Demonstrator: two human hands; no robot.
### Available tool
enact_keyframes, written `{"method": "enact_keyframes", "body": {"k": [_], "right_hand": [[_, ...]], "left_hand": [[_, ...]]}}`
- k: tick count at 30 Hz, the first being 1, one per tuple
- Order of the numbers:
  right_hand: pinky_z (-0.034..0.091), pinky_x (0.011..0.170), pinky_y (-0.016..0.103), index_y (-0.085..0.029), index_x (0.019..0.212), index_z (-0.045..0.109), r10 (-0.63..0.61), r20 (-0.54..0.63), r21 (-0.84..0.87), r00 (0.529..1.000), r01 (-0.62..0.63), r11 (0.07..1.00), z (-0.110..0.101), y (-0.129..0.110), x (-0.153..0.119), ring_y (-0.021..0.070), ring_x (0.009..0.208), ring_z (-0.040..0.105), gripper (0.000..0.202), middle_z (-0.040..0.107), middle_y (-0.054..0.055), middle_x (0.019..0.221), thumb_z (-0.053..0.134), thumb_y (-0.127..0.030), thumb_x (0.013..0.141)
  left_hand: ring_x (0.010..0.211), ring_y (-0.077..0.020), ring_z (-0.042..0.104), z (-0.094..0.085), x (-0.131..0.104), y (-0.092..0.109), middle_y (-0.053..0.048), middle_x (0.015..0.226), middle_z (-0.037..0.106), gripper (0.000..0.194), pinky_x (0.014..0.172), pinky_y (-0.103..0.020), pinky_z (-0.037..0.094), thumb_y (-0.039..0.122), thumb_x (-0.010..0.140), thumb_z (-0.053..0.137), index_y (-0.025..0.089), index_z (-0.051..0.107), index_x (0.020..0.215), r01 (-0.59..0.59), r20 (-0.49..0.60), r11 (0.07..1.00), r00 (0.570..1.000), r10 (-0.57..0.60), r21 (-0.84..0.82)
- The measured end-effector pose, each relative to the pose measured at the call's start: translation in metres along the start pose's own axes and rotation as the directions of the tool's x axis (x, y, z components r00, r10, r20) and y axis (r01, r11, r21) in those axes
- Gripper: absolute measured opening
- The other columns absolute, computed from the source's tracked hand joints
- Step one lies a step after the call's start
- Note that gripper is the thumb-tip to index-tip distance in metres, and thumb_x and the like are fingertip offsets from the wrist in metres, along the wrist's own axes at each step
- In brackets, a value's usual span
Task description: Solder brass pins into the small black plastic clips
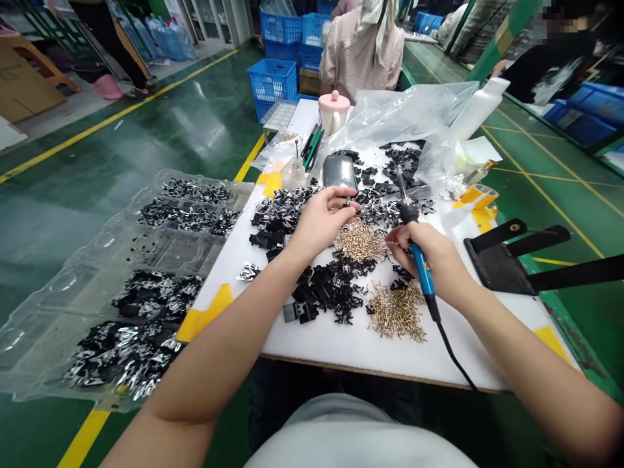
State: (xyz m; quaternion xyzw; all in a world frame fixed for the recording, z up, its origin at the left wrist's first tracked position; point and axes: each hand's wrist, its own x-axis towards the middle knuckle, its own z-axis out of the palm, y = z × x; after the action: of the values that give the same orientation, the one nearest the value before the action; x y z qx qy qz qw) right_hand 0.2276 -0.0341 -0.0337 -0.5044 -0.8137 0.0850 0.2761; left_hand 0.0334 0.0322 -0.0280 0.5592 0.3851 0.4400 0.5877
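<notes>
"What is in the right hand?"

"The right hand [436, 257] is wrapped around a blue-handled iron [423, 273], its metal tip angled away from the wearer, above the right half of a white table [312, 351]. The fingers cover part of the handle. Its black cord [451, 351] drops past the near edge and is lost from sight."

"And the left hand?"

"The left hand [329, 214] hovers just beyond a heap of brass-coloured pins [358, 240], thumb and fingertips curled close together. I cannot tell whether a small part is pinched there; the fingers hide it."

"What else surrounds them?"

"Black parts [336, 289] lie jumbled on the near side, too tangled to separate. A second brass pile [396, 313] sits below the right hand. Behind the left hand is a dark box [340, 170], its near edge partly covered."

"Anything cut off?"

"The left forearm hides part of a clear tray [170, 253] beside the table. A seated person [363, 55] ahead is cropped by the top edge."
</notes>
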Motion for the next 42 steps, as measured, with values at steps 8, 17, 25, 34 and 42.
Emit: {"method": "enact_keyframes", "body": {"k": [8, 17, 25, 34, 42], "right_hand": [[0.035, 0.062, 0.031, -0.022, 0.07, 0.037, 0.009, 0.202, -0.167, 0.979, 0.025, 0.986, -0.009, 0.014, -0.008, 0.018, 0.064, 0.045, 0.017, 0.053, 0.0, 0.064, 0.045, -0.008, 0.075], [0.032, 0.062, 0.031, -0.021, 0.071, 0.04, -0.03, 0.242, -0.239, 0.97, 0.089, 0.967, 0.006, 0.015, -0.007, 0.0199, 0.067, 0.043, 0.017, 0.05, 0.003, 0.065, 0.041, -0.005, 0.076], [0.032, 0.061, 0.03, -0.021, 0.071, 0.037, -0.011, 0.252, -0.212, 0.968, 0.066, 0.975, -0.009, 0.006, -0.004, 0.0197, 0.07, 0.043, 0.017, 0.05, 0.003, 0.068, 0.041, -0.006, 0.078], [0.034, 0.061, 0.029, -0.022, 0.07, 0.036, 0.062, 0.171, -0.025, 0.983, -0.058, 0.998, -0.003, 0.009, -0.002, 0.0174, 0.065, 0.044, 0.021, 0.052, 0.0, 0.064, 0.044, -0.002, 0.072], [0.043, 0.068, 0.03, -0.022, 0.074, 0.036, 0.007, -0.128, 0.069, 0.992, 0.002, 0.998, 0.008, 0.006, -0.007, 0.02, 0.084, 0.055, 0.018, 0.058, 0.005, 0.085, 0.049, -0.011, 0.078]], "left_hand": [[0.079, -0.0119, 0.06, -0.003, -0.001, 0.003, -0.006, 0.094, 0.061, 0.016, 0.076, -0.028, 0.05, 0.01, 0.074, 0.057, 0.013, 0.059, 0.09, -0.045, 0.037, 0.997, 0.998, 0.043, 0.056], [0.083, -0.0152, 0.061, -0.004, -0.005, 0.009, -0.008, 0.094, 0.065, 0.018, 0.065, -0.025, 0.049, 0.016, 0.076, 0.058, 0.016, 0.06, 0.094, -0.006, 0.045, 0.992, 0.999, 0.0, 0.125], [0.068, -0.0105, 0.063, 0.0, -0.007, 0.009, -0.008, 0.092, 0.062, 0.015, 0.064, -0.023, 0.053, 0.014, 0.079, 0.056, 0.014, 0.058, 0.093, 0.099, 0.086, 0.995, 0.991, -0.099, 0.008], [0.077, -0.0117, 0.063, -0.001, -0.005, 0.009, -0.008, 0.096, 0.062, 0.012, 0.072, -0.025, 0.053, 0.016, 0.08, 0.054, 0.014, 0.058, 0.091, 0.1, 0.102, 0.994, 0.989, -0.105, 0.051], [0.064, -0.0108, 0.059, -0.001, -0.011, 0.006, -0.003, 0.077, 0.062, 0.023, 0.06, -0.023, 0.047, 0.024, 0.079, 0.054, 0.017, 0.057, 0.101, -0.03, 0.123, 0.893, 0.992, -0.029, 0.449]]}}
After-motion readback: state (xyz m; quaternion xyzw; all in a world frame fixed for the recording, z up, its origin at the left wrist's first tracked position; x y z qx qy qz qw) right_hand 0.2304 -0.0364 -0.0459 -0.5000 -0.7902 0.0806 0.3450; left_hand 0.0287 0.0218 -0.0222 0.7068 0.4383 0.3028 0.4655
